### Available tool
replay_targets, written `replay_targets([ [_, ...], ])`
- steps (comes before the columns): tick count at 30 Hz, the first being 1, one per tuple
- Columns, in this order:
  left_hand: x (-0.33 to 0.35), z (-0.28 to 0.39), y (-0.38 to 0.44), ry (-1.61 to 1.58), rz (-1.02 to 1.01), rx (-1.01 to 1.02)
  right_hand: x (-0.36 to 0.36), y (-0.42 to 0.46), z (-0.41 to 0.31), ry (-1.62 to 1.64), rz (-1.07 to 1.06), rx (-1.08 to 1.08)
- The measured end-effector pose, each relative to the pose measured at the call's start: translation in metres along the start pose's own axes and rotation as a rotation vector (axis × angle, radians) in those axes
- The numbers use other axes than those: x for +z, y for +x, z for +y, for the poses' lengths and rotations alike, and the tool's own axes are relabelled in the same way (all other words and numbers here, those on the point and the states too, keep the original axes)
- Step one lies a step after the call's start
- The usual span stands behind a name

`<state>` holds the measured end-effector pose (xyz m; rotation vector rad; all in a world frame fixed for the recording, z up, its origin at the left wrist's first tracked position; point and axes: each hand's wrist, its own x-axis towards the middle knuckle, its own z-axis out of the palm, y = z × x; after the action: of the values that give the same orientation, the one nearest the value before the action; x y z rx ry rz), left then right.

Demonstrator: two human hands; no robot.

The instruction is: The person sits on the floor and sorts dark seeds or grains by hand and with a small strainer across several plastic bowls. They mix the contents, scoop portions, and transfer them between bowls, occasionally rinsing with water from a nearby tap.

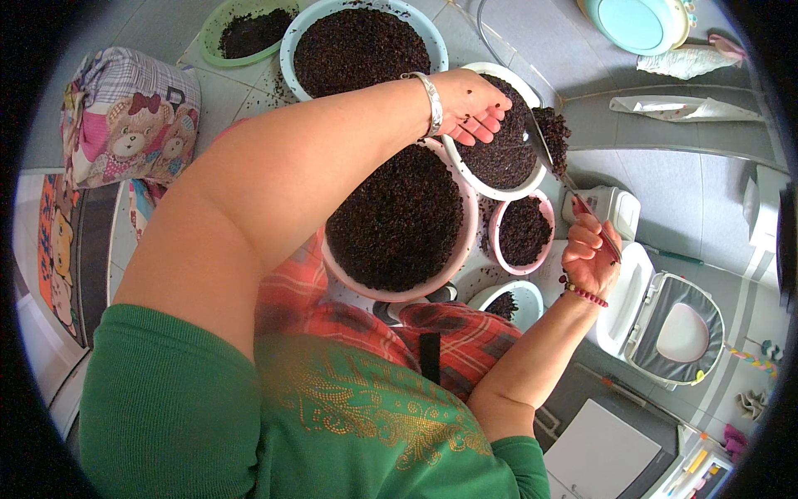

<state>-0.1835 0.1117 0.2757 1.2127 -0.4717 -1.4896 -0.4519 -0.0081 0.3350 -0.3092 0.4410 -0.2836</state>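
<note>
My left hand (477,106), with a silver bracelet, is over the left part of a white basin (530,187) of dark granules. Its palm shows, the fingers are extended and slightly bent, and several granules cling to it. My right hand (592,249), wearing a red bead bracelet, grips the handle of a metal long-handled scoop or spatula (541,140). The tool's head is tilted nearly edge-on at the basin's right rim. A clump of dark granules (553,140) shows just beyond the head; whether it rests on the tool I cannot tell.
Around stand a large pink basin (464,249), a blue basin (441,43), a green basin (209,43), a small pink basin (545,262) and a pale blue basin (530,299), all holding granules. A bear-print bag (134,118) is at left, a toilet (623,299) at right. Granules litter the tiles.
</note>
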Motion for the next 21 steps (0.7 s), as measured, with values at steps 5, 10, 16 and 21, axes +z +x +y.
replay_targets([
  [5, 0.0003, -0.0005, -0.0021, 0.003, 0.004, -0.003, -0.0046, 0.0003, 0.0010, 0.004, 0.006, 0.023],
  [10, -0.0005, -0.0022, -0.0014, -0.006, -0.007, 0.003, -0.0073, -0.0008, 0.0011, 0.008, 0.001, 0.029],
  [16, -0.0023, -0.0012, -0.0039, -0.021, -0.005, -0.011, -0.0062, 0.0011, 0.0057, 0.022, 0.023, -0.008],
  [21, -0.0007, -0.0015, -0.0032, -0.006, 0.012, -0.006, -0.0063, 0.0009, 0.0053, 0.036, 0.015, 0.012],
])
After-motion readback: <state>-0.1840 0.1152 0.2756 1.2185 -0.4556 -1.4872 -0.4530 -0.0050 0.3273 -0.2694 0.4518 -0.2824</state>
